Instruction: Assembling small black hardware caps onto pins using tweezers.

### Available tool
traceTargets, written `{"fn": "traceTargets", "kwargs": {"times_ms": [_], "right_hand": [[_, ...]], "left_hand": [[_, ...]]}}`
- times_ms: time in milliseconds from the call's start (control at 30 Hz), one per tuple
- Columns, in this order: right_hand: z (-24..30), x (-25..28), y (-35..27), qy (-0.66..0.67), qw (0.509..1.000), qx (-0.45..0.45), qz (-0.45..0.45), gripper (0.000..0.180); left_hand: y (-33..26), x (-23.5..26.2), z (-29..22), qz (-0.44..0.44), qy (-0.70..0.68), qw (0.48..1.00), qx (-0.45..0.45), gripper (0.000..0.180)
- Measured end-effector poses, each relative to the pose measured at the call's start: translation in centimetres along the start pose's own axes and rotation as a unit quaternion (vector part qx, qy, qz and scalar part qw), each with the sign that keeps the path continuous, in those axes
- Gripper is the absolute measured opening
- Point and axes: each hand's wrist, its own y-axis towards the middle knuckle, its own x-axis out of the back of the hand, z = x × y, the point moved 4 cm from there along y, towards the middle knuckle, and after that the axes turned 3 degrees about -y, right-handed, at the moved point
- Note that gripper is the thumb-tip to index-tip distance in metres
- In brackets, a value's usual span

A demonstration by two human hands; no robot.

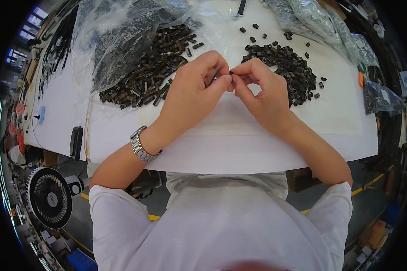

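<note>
My left hand (196,86) and my right hand (263,90) meet over the white table (239,153), fingertips nearly touching. A thin dark strip-like piece (215,76) is pinched in the left hand. Between the right thumb and forefinger sits a small dark piece (231,73), mostly covered by the fingers. Whether the two pieces are joined, I cannot tell. Left of the hands spreads a pile of short dark brown-black pieces (142,77), partly under clear plastic. Beyond the right hand lies a heap of small black ring-like pieces (294,72).
Clear plastic sheeting (117,40) covers the far left. More plastic bags (312,18) lie far right, near an orange-and-green object (361,77). Long dark strips (59,49) rest at the left edge. A black case (76,142) and a fan (49,198) are at near left.
</note>
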Motion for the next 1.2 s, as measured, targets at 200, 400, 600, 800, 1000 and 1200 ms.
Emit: {"fn": "traceTargets", "kwargs": {"times_ms": [200, 400, 600, 800, 1000, 1200], "right_hand": [[0.9, 0.9, 0.1, -0.041, 0.993, 0.100, -0.047, 0.014], [1.3, 1.0, 0.0, -0.033, 0.989, 0.138, -0.047, 0.015], [1.4, 0.2, -0.2, 0.158, 0.986, -0.053, -0.006, 0.012], [1.5, 0.1, -0.2, 0.257, 0.957, -0.133, 0.033, 0.014], [1.5, 0.5, -0.3, 0.286, 0.940, -0.176, 0.060, 0.014], [1.2, 1.2, -0.2, 0.252, 0.948, -0.188, 0.038, 0.013]], "left_hand": [[0.5, 0.3, 1.3, 0.146, -0.477, 0.825, 0.267, 0.020], [0.4, 0.7, 1.2, 0.135, -0.449, 0.846, 0.254, 0.022], [0.5, 1.7, 0.0, 0.048, -0.167, 0.977, 0.122, 0.013], [0.3, 2.0, -1.9, 0.029, -0.047, 0.995, 0.079, 0.009], [0.3, 1.7, -1.5, 0.023, -0.009, 1.000, 0.009, 0.010], [0.8, 2.3, -0.9, 0.081, 0.012, 0.989, 0.121, 0.014]]}}
